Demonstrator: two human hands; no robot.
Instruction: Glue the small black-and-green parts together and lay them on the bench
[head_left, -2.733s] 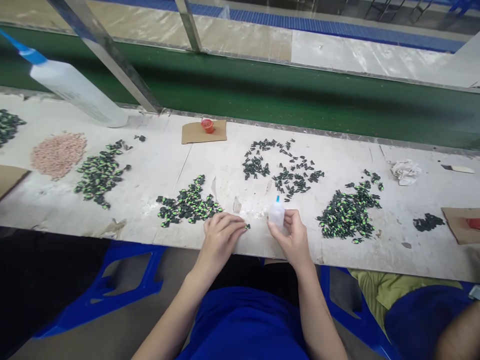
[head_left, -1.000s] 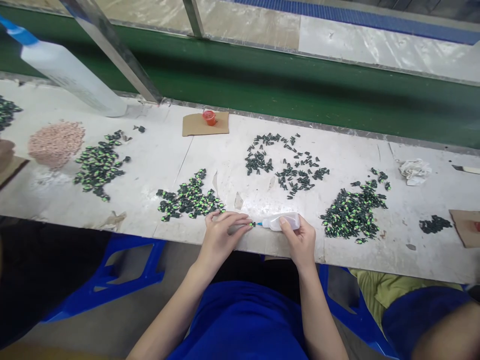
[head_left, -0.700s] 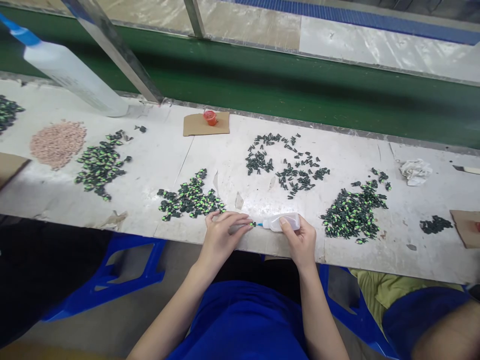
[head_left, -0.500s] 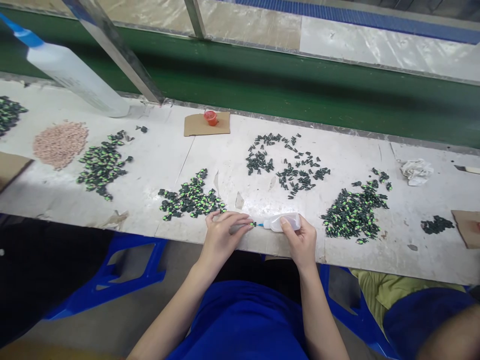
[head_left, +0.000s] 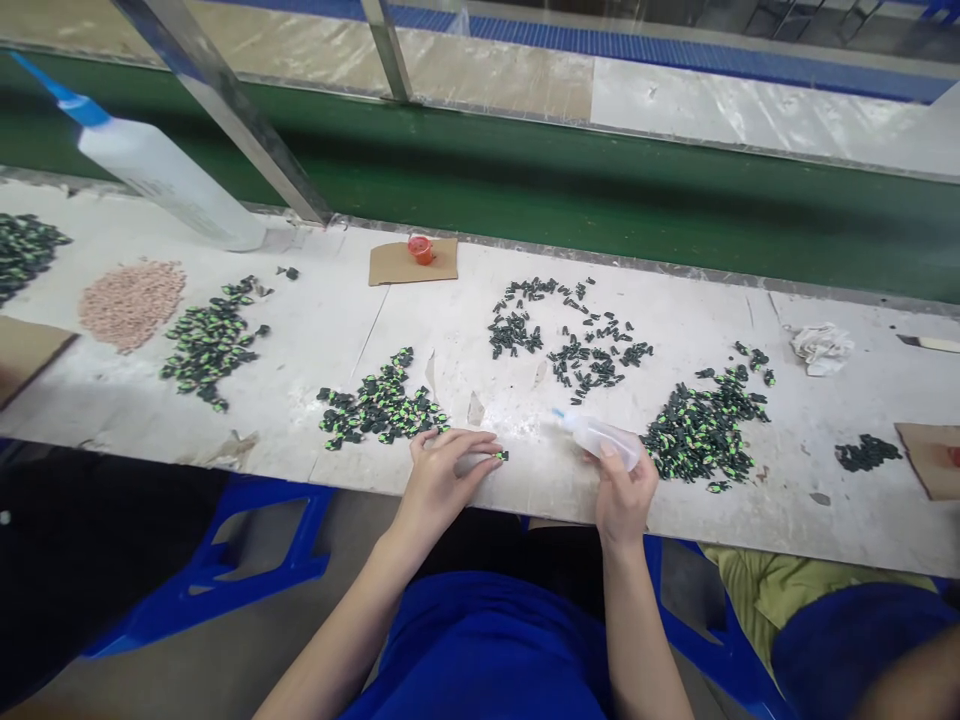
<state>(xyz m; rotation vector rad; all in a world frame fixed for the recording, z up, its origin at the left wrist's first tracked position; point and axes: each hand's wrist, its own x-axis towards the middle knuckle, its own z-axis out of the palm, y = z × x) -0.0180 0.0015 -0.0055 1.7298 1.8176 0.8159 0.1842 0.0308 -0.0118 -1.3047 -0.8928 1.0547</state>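
Between its thumb and fingertips, my left hand (head_left: 450,470) pinches a small black-and-green piece (head_left: 502,456) just above the table's front part. My right hand (head_left: 626,490) is closed around a translucent squeeze bottle (head_left: 600,438), whose blue tip points up and to the left, apart from the piece. A heap of black-and-green pieces (head_left: 382,402) lies just beyond my left hand. Another such heap (head_left: 705,430) is beside my right hand. Small dark parts (head_left: 592,355) are scattered on the table (head_left: 450,320) ahead of both hands.
At the back left leans a large white bottle (head_left: 172,185). A red cup (head_left: 421,250) stands on cardboard (head_left: 390,265). Farther left are a pink pile (head_left: 131,305) and more black-and-green pieces (head_left: 210,345). Crumpled paper (head_left: 823,348) lies right. A person's arm (head_left: 915,675) shows at lower right.
My right hand has moved right with the bottle, and its tip has swung up and away from the small piece. My left hand still holds that piece. The view has shifted slightly.
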